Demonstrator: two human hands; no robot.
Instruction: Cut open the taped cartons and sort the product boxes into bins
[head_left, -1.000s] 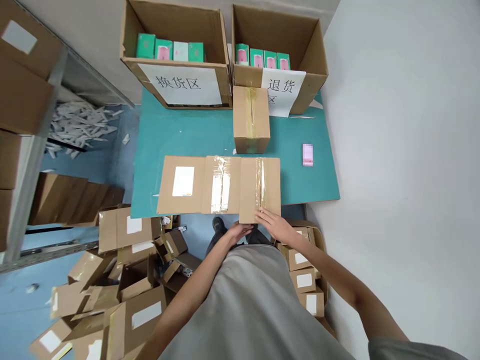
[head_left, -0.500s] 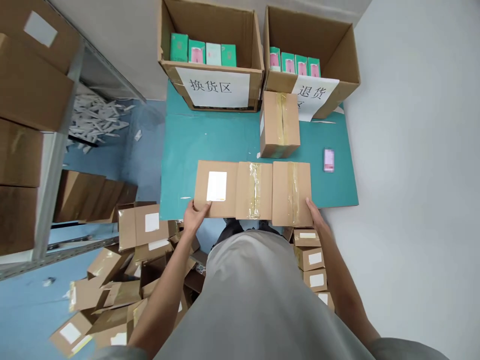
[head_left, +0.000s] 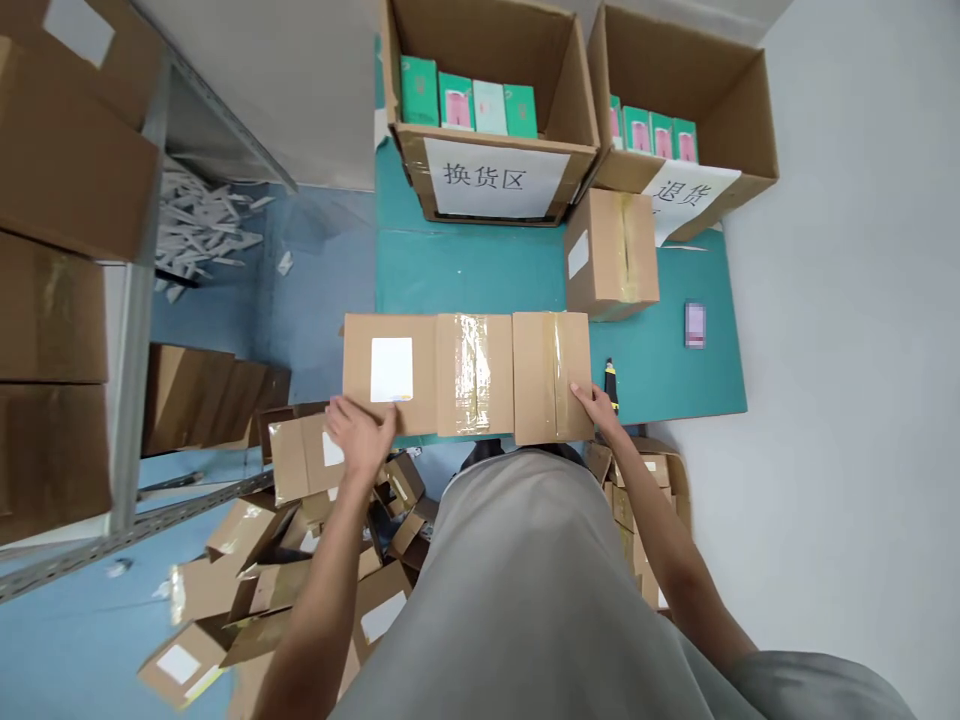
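Three cardboard boxes sit side by side in one row near the table's front edge, squeezed between my hands. My left hand point(head_left: 361, 432) grips the near left corner of the left box point(head_left: 356, 350), which bears a white label. In the middle is a box point(head_left: 448, 375) with shiny tape down its top. My right hand point(head_left: 598, 405) holds the right side of the taped right box point(head_left: 530, 375), thumb on top. Beyond the row's left end the table edge is passed, so that box sticks out. A black and yellow utility knife point(head_left: 611, 384) lies just right of the row.
Another taped box point(head_left: 611, 255) stands behind. Two open cartons, a left one point(head_left: 416, 165) and a right one point(head_left: 739, 190), hold small green boxes and carry paper signs. A phone point(head_left: 694, 325) lies on the teal table point(head_left: 480, 265). Loose boxes point(head_left: 285, 585) fill the floor; a shelf point(head_left: 139, 400) stands left.
Both hands have slid the row of boxes leftward across the table, past its left edge. The utility knife has come into sight on the right. My view has shifted left.
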